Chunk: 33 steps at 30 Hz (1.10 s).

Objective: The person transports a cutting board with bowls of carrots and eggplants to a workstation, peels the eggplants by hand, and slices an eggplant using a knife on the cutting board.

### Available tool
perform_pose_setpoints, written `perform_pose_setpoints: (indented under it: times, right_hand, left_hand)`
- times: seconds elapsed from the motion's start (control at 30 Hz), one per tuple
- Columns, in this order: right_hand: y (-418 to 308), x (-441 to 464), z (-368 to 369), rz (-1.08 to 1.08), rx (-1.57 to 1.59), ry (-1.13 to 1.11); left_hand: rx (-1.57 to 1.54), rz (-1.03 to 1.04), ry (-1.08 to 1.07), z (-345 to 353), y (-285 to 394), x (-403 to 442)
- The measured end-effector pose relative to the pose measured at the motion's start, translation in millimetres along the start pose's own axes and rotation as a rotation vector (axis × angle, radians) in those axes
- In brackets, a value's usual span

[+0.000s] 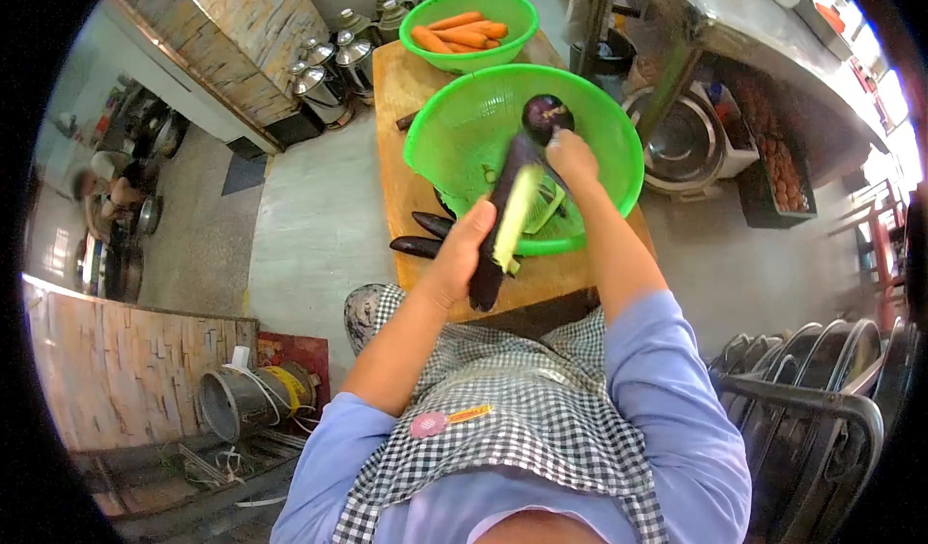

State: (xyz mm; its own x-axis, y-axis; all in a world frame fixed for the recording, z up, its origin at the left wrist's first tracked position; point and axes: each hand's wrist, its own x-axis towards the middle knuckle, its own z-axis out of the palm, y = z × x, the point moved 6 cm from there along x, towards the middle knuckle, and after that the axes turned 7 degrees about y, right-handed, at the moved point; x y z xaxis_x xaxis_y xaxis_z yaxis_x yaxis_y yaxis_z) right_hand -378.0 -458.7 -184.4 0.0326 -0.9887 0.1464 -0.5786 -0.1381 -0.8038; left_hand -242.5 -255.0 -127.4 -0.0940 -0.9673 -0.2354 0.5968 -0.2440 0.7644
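Observation:
My left hand (470, 246) is wrapped round the lower part of a long dark purple eggplant (503, 201), held tilted over the near rim of a green plastic basket (440, 128). A pale green peeled strip runs down the eggplant's side. My right hand (572, 160) is closed beside its upper end, slightly blurred; what it grips is hidden. Just beyond that hand shows a round dark purple eggplant end (547, 117). Green peelings (547, 211) lie in the basket. Two dark eggplants (418, 246) rest on the wooden table (394, 89), left of my left hand.
A smaller green basket (525, 24) with several carrots (461, 33) stands at the table's far end. Metal thermos flasks (319, 85) stand on the left floor. A steel counter (715, 2) and a crate (788, 191) are at right, stacked folding chairs (812, 370) at lower right. Another person (111, 196) is far left.

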Motion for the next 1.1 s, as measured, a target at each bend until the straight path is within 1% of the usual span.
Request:
perform_pose_setpoints:
  times: [0.03, 0.07, 0.13, 0.17, 0.23, 0.3, 0.4, 0.43, 0.5, 0.6, 0.67, 0.7, 0.77, 0.83, 0.87, 0.9, 0.93, 0.97, 1.07, 1.1]
  right_hand:
    - [-0.7, 6.0, -11.5, -0.09, -0.074, 0.073]
    - [0.1, 4.6, -15.0, -0.167, -0.15, 0.141]
    - [-13.3, -7.4, -25.9, -0.03, 0.143, 0.074]
    - [-26.7, -11.3, -34.7, 0.034, 0.288, 0.048]
    - [-63.2, -51.7, -29.8, 0.062, 0.535, -0.118]
    - [-94.4, -94.7, -27.7, -0.023, 0.741, -0.18]
    - [-107.6, -133.2, -24.4, -0.149, 0.589, -0.145]
    - [-110.2, -138.8, -25.1, -0.21, 0.511, -0.109]
    - [-114.0, -146.2, -26.1, -0.33, 0.352, -0.036]
    - [-116.9, -145.0, -25.8, -0.298, 0.364, -0.018]
    - [-108.8, -140.8, -14.6, -0.201, 0.416, -0.049]
    - [-108.0, -137.2, -11.7, -0.153, 0.443, -0.064]
    - [-111.9, -122.7, -18.2, -0.162, 0.393, -0.014]
    - [-108.1, -103.5, -17.3, -0.186, 0.334, 0.017]
    - [-100.1, -93.5, -10.9, -0.128, 0.399, -0.019]
    - [-92.8, -83.4, -4.8, -0.071, 0.46, -0.056]
    - [-86.9, -73.7, 1.3, -0.015, 0.521, -0.094]
    - [-80.7, -63.8, 9.0, 0.079, 0.645, -0.129]
    - [-40.4, -18.8, 19.4, 0.237, 0.493, -0.152]
    - [-20.2, 0.6, 13.1, 0.122, 0.133, -0.009]
  left_hand:
    - [-0.063, 0.001, 0.058, -13.1, 5.3, 6.1]
    - [0.0, 0.034, 0.144, -24.2, 9.9, 8.4]
    - [-0.067, -0.006, 0.176, -58.0, -3.6, 27.1]
    - [-0.092, -0.005, 0.229, -53.5, -0.5, 28.5]
    - [-0.023, -0.032, 0.21, -50.2, -0.3, 37.1]
    - [0.028, -0.082, 0.152, -44.8, -2.1, 44.8]
    - [-0.058, -0.094, 0.12, -47.8, -12.7, 53.4]
    - [-0.129, -0.077, 0.143, -31.5, -9.2, 47.1]
    - [-0.133, -0.095, 0.185, -18.1, -7.7, 37.3]
    - [-0.129, -0.103, 0.209, -18.5, -11.6, 33.3]
    - [-0.159, -0.107, 0.218, -8.3, -2.5, 26.5]
    - [-0.121, -0.104, 0.173, -11.0, -4.9, 27.4]
    - [-0.042, -0.098, 0.085, -21.6, -11.7, 29.0]
    - [-0.022, -0.089, 0.122, -17.4, -13.4, 24.5]
    - [-0.01, -0.088, 0.139, -16.1, -14.3, 22.1]
    - [-0.01, -0.08, 0.074, -15.0, -15.1, 20.4]
    - [-0.014, -0.084, 0.08, -16.2, -17.0, 20.6]
    - [-0.018, -0.087, 0.088, -17.9, -18.6, 21.3]
    - [-0.05, -0.079, 0.097, -15.0, -16.6, 18.0]
    - [-0.063, -0.072, 0.098, -14.0, -14.2, 17.4]
